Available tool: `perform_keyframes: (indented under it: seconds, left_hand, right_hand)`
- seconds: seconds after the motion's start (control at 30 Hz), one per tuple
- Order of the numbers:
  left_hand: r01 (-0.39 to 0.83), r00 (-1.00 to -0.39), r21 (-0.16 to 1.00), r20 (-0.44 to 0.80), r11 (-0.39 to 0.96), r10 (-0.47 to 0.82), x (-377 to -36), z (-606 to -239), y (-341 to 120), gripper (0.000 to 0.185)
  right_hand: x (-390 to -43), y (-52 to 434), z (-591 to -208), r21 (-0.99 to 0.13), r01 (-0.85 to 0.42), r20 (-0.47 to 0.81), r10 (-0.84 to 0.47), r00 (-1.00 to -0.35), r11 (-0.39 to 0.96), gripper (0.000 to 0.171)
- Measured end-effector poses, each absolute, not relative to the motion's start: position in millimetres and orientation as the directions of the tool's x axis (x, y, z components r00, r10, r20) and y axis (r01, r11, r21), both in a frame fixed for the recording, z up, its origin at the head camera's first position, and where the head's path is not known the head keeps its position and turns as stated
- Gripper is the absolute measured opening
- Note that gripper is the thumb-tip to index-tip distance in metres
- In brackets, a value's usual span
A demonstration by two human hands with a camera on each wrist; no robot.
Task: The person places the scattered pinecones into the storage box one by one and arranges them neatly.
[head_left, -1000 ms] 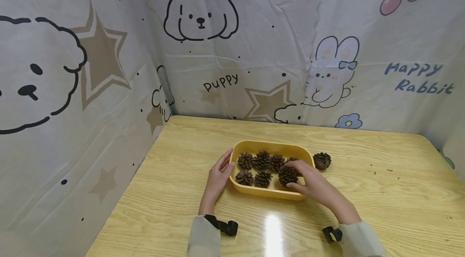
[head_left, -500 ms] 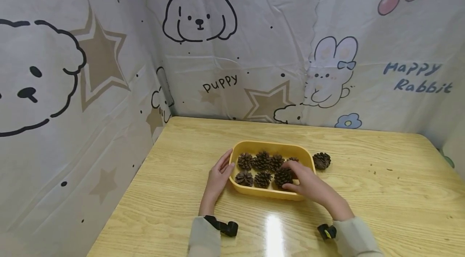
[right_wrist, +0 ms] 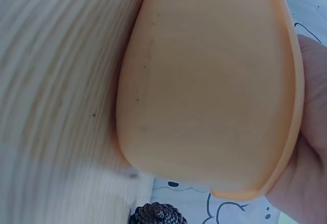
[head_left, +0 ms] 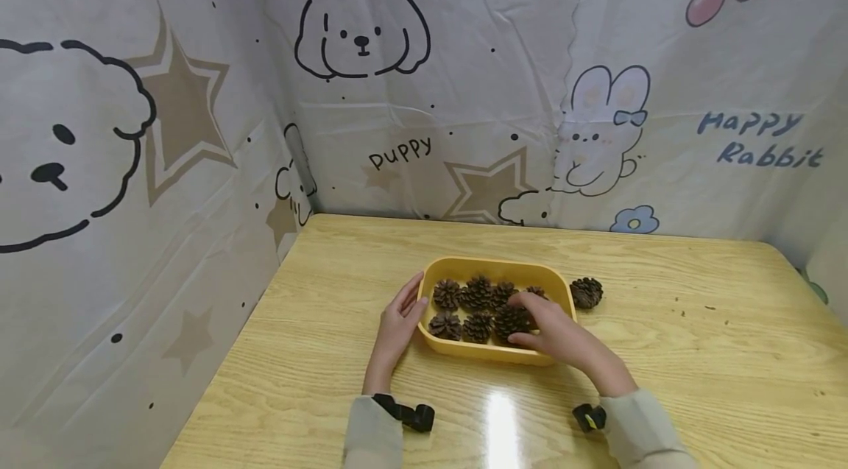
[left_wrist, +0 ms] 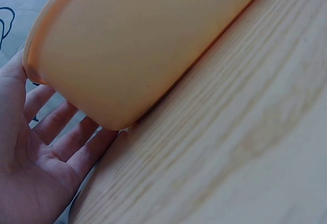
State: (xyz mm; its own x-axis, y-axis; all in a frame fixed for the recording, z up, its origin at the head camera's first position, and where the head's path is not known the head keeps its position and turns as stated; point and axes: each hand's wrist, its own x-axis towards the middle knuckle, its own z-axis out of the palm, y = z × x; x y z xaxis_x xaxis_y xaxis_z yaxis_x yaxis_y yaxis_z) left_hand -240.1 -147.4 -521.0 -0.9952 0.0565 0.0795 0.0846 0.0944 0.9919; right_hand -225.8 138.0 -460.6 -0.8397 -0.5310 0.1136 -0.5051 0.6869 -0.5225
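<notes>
A yellow tray (head_left: pixel 493 262) sits mid-table with several brown pine cones in it. My left hand (head_left: pixel 405 309) rests open against the tray's left end, its straight fingers lying along the outer wall (left_wrist: pixel 153 45). From the near right, my right hand (head_left: pixel 538 323) reaches over the tray's front edge. Its thumb and fingers are curled round a pine cone (head_left: pixel 509 322) in the front row, beside the others. The right wrist view shows only the tray's outer wall (right_wrist: pixel 204 91) and part of the hand (right_wrist: pixel 309 132).
One loose pine cone (head_left: pixel 587 292) lies on the wooden table (head_left: pixel 695 351) just past the tray's right end and also shows in the right wrist view (right_wrist: pixel 158 215). Printed cloth walls close off the back and left. Small crumbs dot the right side.
My right hand has carried its pine cone leftwards inside the tray, up against the other front-row cones. The left hand and the tray have not moved.
</notes>
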Motion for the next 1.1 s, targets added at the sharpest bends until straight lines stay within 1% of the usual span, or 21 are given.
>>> perform_keyframes:
  seconds: [0.3,0.7,1.03,1.1]
  left_hand:
    - [0.086,-0.995,0.992,0.081,0.097,0.054,-240,-521,-147,0.05]
    - [0.089,-0.995,0.991,0.084,0.097,0.053,-242,-523,-147,0.049]
    - [0.092,-0.995,0.991,0.089,0.102,0.041,-242,-523,-147,0.049]
    - [0.084,-0.996,0.991,0.079,0.104,0.044,-237,-513,-147,0.049]
  right_hand:
    - [-228,130,-463,-0.546,-0.511,0.124,-0.54,-0.833,0.663,0.046]
    - [-229,128,-463,-0.593,-0.478,0.099,-0.53,-0.842,0.648,0.046]
    - [-227,130,-463,-0.595,-0.466,0.122,-0.5,-0.858,0.655,0.045]
    - [-226,131,-463,-0.602,-0.461,0.133,-0.488,-0.863,0.652,0.044]
